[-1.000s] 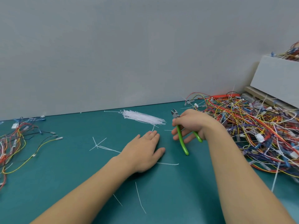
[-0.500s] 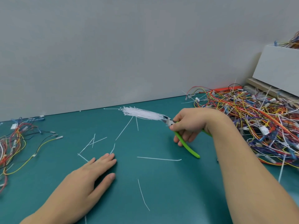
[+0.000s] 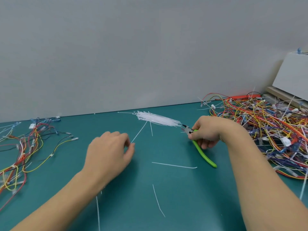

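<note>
On the teal mat lies a bundle of white cable ties near the back wall. My right hand grips green-handled cutters, whose metal jaws almost touch the bundle's right end. My left hand hovers left of centre with curled fingers. Its thumb and forefinger meet the near end of one loose cable tie that runs up to the bundle.
A big tangle of coloured wires covers the right side, below a grey box. A smaller wire harness sprawls at the left. Loose ties lie scattered on the mat in front.
My left hand has moved up and right from the near left, and its flat fingers have curled at the loose tie's end. The right hand has stayed by the bundle with the cutters.
</note>
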A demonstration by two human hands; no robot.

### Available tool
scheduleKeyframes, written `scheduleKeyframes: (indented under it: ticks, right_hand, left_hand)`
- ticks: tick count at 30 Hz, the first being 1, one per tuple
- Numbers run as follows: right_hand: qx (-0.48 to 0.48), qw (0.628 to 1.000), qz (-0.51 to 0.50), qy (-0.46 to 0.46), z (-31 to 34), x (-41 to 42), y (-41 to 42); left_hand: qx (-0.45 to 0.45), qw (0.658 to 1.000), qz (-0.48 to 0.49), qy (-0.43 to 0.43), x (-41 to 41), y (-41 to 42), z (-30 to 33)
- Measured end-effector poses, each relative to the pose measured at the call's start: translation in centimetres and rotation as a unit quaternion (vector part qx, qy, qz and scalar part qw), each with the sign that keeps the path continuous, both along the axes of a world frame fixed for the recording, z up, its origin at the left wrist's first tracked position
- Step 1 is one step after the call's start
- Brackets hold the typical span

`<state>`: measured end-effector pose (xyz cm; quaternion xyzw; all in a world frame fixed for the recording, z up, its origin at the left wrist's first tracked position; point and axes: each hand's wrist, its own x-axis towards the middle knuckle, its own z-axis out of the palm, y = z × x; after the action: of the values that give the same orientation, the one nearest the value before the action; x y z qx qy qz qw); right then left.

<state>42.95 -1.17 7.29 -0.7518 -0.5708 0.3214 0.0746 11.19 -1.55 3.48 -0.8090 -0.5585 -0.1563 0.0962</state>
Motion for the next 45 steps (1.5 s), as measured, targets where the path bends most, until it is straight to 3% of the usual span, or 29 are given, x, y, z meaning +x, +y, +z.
scheduleKeyframes:
  ticks: [3,6,14,24,28,31,36,41,45]
  right_hand:
    - [0.002,1.000,0.007,0.016,0.1,0.2,-0.1]
    - [0.001,1.000,0.013,0.023,0.1,0.3,-0.2]
    - [0.007,1.000,0.020,-0.009,0.0,0.5,0.0]
    - [-0.038,0.998,0.041,0.021,-0.4,1.3,-0.4]
    - [-0.003,1.000,0.018,-0.011,-0.7,1.6,-0.2]
    - [0.026,0.999,-0.030,-0.010,-1.1,1.9,-0.2]
    - [0.043,0.997,-0.048,0.032,-1.6,1.0,-0.1]
    - [0.022,0.996,-0.009,0.090,-1.9,-1.2,0.5]
    - [0.039,0.998,-0.020,0.052,-1.9,-1.4,0.6]
  left_hand:
    - [-0.092,0.994,0.043,0.028,3.0,4.0,-0.1]
    - [-0.132,0.989,0.062,-0.007,5.2,5.9,-1.2]
    - [-0.205,0.965,-0.081,-0.140,10.4,6.1,-2.6]
    - [-0.217,0.964,-0.121,-0.098,11.4,9.1,-2.9]
    - [-0.180,0.946,-0.147,-0.228,12.5,8.0,-2.5]
    - [-0.181,0.928,-0.179,-0.273,13.9,5.9,-1.8]
    - [-0.084,0.948,-0.261,-0.159,14.7,-0.5,-1.9]
    - [-0.116,0.940,-0.296,-0.128,12.0,-4.8,-3.2]
    - [-0.156,0.936,-0.295,-0.115,9.4,-6.5,-4.2]
